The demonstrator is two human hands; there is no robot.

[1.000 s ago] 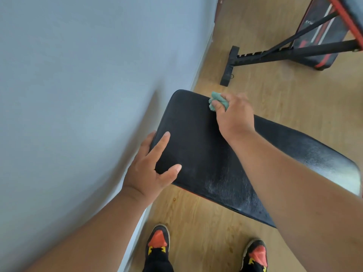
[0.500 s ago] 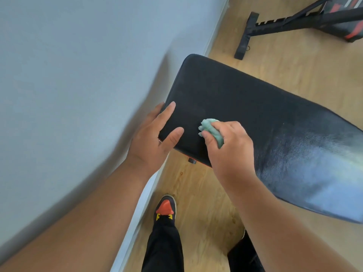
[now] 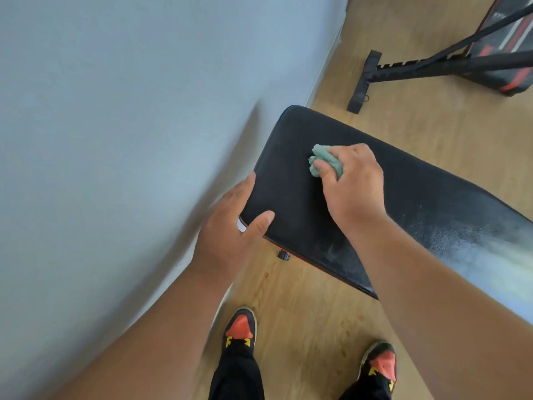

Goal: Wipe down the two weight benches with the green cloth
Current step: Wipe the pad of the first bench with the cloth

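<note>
A black padded weight bench (image 3: 291,157) with a red lower edge stretches from the centre to the right edge. My right hand (image 3: 352,183) grips a bunched green cloth (image 3: 323,160) and presses it onto the pad near its left end. My left hand (image 3: 233,223) holds the pad's near left corner, thumb on top and fingers along the side. The second bench (image 3: 432,64), black with red trim, stands at the top right on its black frame.
A grey-blue wall (image 3: 115,140) fills the left side, close to the bench end. Light wooden floor (image 3: 418,131) lies between the two benches. My two feet in black and orange shoes (image 3: 240,327) stand below the pad.
My right hand has slid the cloth from the pad's near edge back toward its middle. My left hand has kept its hold on the corner.
</note>
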